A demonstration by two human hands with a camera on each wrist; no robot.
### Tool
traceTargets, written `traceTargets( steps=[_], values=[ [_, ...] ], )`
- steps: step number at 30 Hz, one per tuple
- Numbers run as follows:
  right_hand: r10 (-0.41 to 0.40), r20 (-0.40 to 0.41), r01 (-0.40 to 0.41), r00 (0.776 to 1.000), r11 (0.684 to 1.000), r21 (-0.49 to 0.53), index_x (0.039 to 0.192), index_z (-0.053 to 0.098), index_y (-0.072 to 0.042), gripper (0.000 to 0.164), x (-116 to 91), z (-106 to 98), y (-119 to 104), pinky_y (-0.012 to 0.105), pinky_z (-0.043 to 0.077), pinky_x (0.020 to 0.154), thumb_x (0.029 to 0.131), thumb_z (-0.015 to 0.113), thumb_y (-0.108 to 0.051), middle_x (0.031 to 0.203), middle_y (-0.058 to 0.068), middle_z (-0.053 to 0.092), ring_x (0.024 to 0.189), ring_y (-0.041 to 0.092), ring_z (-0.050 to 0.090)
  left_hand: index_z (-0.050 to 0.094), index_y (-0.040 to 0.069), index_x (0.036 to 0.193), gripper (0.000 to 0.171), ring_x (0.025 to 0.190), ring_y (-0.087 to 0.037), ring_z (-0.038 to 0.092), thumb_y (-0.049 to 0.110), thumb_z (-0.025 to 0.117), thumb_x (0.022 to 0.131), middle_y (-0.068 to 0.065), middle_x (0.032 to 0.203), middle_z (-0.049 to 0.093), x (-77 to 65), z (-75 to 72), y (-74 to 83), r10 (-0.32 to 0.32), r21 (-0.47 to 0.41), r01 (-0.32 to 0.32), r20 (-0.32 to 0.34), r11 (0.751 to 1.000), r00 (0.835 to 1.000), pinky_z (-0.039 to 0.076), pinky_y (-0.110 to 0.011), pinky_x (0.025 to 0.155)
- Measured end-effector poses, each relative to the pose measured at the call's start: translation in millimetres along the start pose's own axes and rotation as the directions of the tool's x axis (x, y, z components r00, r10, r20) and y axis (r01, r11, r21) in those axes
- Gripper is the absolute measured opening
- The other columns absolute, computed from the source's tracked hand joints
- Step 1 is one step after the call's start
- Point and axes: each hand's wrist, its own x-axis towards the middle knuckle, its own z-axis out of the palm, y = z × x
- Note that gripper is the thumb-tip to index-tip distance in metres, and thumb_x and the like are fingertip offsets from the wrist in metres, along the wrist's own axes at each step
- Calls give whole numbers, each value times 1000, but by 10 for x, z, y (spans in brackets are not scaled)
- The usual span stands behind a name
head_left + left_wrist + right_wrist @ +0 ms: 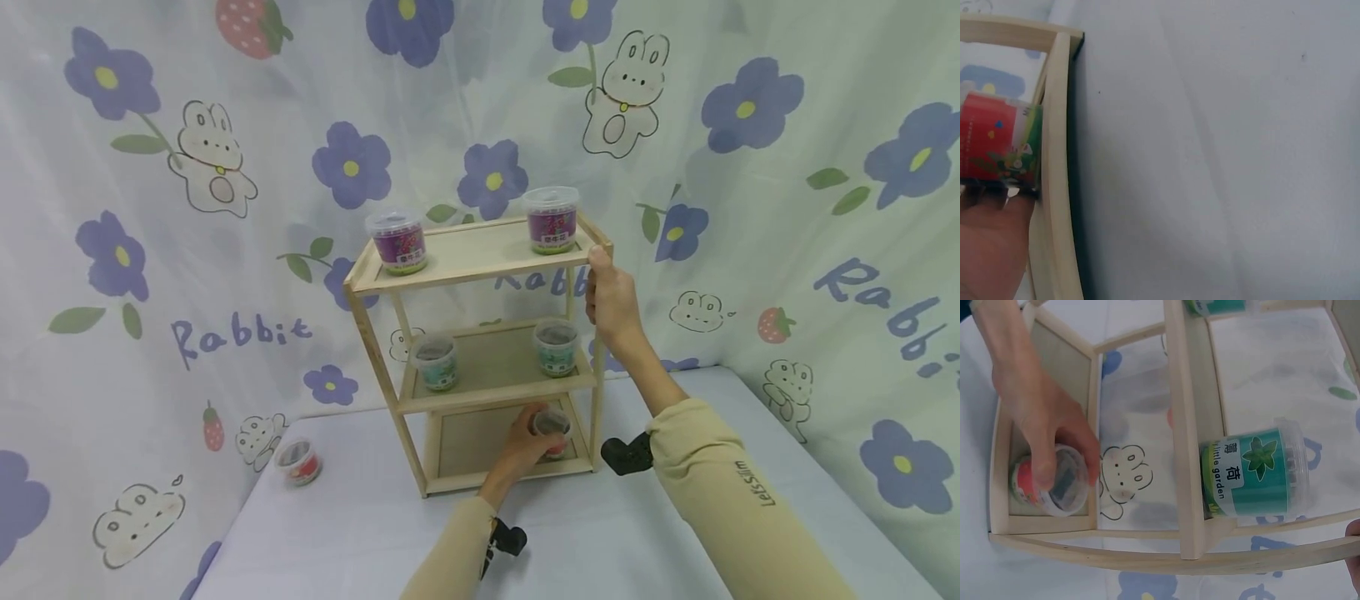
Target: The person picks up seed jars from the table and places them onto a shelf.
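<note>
My left hand (519, 446) grips a small clear-lidded plastic cup with a red label (1071, 480) at the right end of the bottom shelf (472, 442) of a three-tier wooden rack (382, 367). In the right wrist view, thumb and fingers reach round the cup's sides near its lid. The left wrist view shows its red and green label (997, 134) beside a wooden rail (1057, 162). My right hand (617, 302) holds the rack's top right front corner, fingers curled round the wood; only a bit of it shows at the right wrist view's edge.
Two purple-labelled cups, left (401, 243) and right (552, 223), stand on the top shelf. Teal-labelled cups, left (437, 364) and right (557, 348), occupy the middle one. Another red-labelled cup (300, 463) stands on the white tablecloth (337, 533), left of the rack. Behind hangs a printed curtain (292, 192).
</note>
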Motion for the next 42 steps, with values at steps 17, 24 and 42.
traceTargets(
  steps=[17, 24, 42],
  values=[
    [16, -21, -16, 1000, 1000, -17, 54, 30, -20, 57, 121, -43, 216, 20, 18, 39, 101, 40, -51, 44, -11, 27, 39, 5, 20, 41, 3, 144, 60, 132, -43, 45, 11, 68, 90, -25, 139, 51, -227, -298, 90, 75, -120, -79, -38, 990, 996, 36, -57, 108],
    [14, -12, -15, 1000, 999, -34, 56, 29, -18, 58, 113, -45, 196, 20, 19, 39, 101, 39, -52, 44, -11, 27, 39, 5, 20, 41, -3, 141, 57, 131, -42, 48, 2, 66, 90, -29, 135, 54, -407, -601, 156, 175, -168, -184, -67, 968, 982, 29, -57, 113],
    [-22, -13, 22, 1000, 998, -59, 59, 29, -13, 58, 94, -52, 233, 20, 20, 39, 102, 36, -52, 45, -9, 27, 40, 5, 22, 47, 3, 140, 51, 125, -38, 54, 14, 66, 94, -23, 131, 59, -904, -1113, 134, 175, -99, -179, -48, 979, 983, 46, -32, 100]
  ],
)
